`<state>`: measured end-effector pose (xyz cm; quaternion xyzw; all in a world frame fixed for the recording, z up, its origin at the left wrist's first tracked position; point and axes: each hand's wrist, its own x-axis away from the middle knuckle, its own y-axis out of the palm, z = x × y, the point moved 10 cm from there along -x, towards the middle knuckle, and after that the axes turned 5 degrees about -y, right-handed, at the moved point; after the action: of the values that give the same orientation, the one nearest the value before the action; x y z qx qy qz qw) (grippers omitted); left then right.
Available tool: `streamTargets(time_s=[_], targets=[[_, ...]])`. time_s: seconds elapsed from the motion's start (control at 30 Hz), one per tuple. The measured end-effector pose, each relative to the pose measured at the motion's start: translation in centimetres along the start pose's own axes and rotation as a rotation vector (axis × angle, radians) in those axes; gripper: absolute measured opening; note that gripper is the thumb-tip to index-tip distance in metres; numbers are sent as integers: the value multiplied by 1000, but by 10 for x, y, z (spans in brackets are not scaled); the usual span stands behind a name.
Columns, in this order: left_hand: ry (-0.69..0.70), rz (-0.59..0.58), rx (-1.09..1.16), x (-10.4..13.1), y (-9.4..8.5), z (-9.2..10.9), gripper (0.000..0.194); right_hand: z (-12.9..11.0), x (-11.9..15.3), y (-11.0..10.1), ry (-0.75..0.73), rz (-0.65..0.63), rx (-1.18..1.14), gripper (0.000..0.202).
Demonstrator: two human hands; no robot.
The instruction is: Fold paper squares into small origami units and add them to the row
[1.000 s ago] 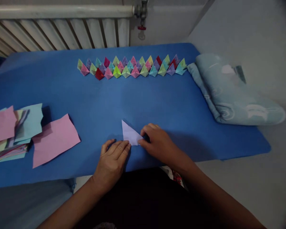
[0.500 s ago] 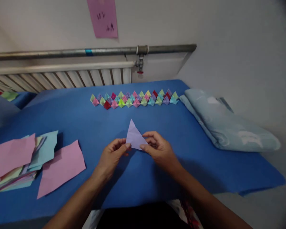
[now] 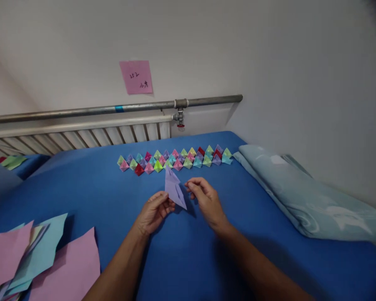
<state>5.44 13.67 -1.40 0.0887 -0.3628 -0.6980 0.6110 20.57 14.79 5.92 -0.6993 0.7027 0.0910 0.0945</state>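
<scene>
A folded purple sheet of paper [image 3: 174, 190] is held up over the blue bedspread. My left hand [image 3: 155, 211] pinches its lower left edge between thumb and fingers. The paper is a narrow, kite-like shape, its point upward, with a loose flap and slit along its right side. Just right of it, apart from the paper, my right hand [image 3: 205, 198] has its fingers curled and the fingertips close together, with nothing visible in them. Beyond the hands, small folded paper pieces [image 3: 177, 164] in many colours stand in staggered rows.
Loose pink and light-blue paper sheets [image 3: 39, 246] lie in a pile at lower left, beside a separate pink sheet [image 3: 70, 267]. A folded pale-green blanket [image 3: 301, 196] rests at right. Along the back wall run a radiator [image 3: 106, 136] and a metal pipe [image 3: 150, 106].
My right hand has let go of the purple paper, which is turned and now shows its folds and slit. My left hand keeps hold. The head view has tilted upward.
</scene>
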Motion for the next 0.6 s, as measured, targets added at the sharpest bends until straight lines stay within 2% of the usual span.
streamTargets(time_s=[0.17,0.6], targets=[[-71,-91,-52,-3,1,-11,23,5,6,6,38,-69,12,23],[-109,-124,-49,2,0,-16,22,0,20,18,101,-122,-149,30]])
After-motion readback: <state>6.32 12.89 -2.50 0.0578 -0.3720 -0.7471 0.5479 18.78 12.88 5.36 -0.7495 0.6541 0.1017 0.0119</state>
